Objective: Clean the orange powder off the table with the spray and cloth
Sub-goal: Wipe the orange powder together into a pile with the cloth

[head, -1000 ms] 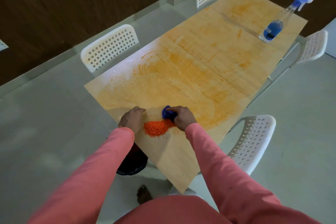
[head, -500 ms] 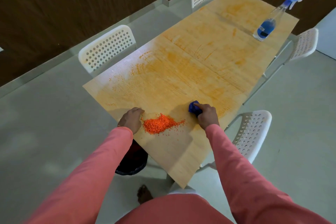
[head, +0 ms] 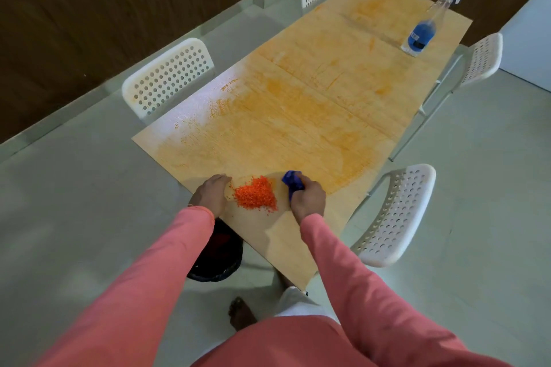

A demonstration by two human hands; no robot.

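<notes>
One heap of orange powder [head: 255, 197] is gathered near the desk's near-left edge, between the two hands. It looks coarse and granular, so it is judged light and loose: it would scatter under a fast stroke and is best herded with slow, low passes, not picked up. The heap is roughly triangular, broader towards the right and near side, with no clear long axis.

The cloth [head: 292, 185] is bunched into a small blue wad just right of the heap, apart from it by a narrow strip of bare wood. It is judged soft and compliant, easily crushed to any shape, and is best held as it is, by the bunched body with a free fold left to trail on the surface. Its exposed end points away from the person, towards the far side of the desk.

The right hand [head: 307, 201] has its grip closed round the cloth, fingers curled over it. The left hand [head: 212, 195] rests at the desk's edge beside the heap, fingers bent and holding nothing, as if cupped to receive the powder.

A wide orange smear is spread over the desk [head: 343, 89]. The spray bottle [head: 423, 30] stands upright at the far right corner, well apart, nozzle turned right. A dark bin [head: 217, 259] sits below the near-left edge. White perforated chairs [head: 168, 77] surround the desk.
</notes>
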